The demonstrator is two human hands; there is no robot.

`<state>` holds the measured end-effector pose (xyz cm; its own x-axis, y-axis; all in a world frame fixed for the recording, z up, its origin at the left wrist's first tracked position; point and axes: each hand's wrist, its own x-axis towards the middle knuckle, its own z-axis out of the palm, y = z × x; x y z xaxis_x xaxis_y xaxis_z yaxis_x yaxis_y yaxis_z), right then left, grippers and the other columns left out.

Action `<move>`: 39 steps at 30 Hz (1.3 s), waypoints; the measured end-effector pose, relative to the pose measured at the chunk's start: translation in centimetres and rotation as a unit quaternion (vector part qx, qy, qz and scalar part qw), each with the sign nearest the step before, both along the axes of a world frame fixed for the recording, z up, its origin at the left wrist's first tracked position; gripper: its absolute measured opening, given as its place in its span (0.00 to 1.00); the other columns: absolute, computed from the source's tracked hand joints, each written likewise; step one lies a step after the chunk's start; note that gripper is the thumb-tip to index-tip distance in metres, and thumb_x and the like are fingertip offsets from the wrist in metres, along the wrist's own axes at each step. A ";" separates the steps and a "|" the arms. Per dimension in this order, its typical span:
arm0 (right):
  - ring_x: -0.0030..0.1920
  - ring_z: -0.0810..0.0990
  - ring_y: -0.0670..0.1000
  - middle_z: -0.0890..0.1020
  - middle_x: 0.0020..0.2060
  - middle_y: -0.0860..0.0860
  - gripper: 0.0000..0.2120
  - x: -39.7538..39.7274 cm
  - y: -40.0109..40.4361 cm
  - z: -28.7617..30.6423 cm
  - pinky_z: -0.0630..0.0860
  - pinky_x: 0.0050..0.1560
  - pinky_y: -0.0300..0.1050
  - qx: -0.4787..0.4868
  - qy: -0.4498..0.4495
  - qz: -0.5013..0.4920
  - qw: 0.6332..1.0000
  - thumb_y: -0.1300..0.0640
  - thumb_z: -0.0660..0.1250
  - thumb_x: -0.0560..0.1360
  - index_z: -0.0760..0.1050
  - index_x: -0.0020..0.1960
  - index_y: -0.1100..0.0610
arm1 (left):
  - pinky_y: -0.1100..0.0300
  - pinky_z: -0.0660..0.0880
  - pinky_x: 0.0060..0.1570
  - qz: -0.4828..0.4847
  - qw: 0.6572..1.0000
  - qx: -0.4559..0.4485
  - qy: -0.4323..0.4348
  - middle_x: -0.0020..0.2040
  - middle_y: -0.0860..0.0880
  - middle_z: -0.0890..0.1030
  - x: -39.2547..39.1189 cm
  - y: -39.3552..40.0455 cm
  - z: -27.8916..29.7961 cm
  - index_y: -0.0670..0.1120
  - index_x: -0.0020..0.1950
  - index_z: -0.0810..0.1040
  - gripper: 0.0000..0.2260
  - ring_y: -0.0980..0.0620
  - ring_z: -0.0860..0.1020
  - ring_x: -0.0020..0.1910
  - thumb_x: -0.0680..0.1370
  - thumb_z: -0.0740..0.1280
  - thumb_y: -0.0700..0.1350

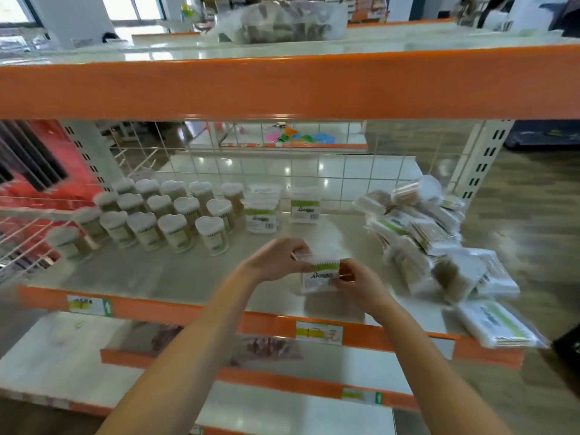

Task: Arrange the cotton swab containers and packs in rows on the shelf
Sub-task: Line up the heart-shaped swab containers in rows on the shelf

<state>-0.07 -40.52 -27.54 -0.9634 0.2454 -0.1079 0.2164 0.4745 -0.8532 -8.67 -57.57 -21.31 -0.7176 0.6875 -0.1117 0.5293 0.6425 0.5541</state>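
Centrally, a pale glossy shelf (163,271) with an orange front lip spans the frame under another orange beam, a white wire grid behind it and a wood-look shop floor at right. Heart-lidded clear plastic tubs (175,211) of cotton swabs stand in diagonal rows at centre left, two upright stacks of flat packs (263,211) beside them, and a loose heap of crinkly packs (439,240) at right. Both hands, left hand (276,260) and right hand (361,284), pinch one small clear pack (320,274) with a green zigzag label by its side edges, just above the shelf front at centre.
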 end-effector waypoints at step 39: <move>0.55 0.77 0.55 0.80 0.55 0.56 0.12 -15.0 0.6 1.0 0.69 0.50 0.41 0.174 -0.068 -0.096 0.978 0.57 0.63 0.77 0.76 0.58 0.61 | 0.56 0.67 0.58 -0.021 0.932 -0.114 0.343 0.54 0.46 0.78 -14.4 5.1 -0.5 0.44 0.59 0.74 0.12 0.48 0.73 0.55 0.77 0.66 0.44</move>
<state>-15.11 -39.92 -26.54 -0.8785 0.4647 -0.1106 0.4306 0.6700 -0.6048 -23.09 -52.50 -21.81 -0.6464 0.7315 0.2169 0.7364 0.6725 -0.0736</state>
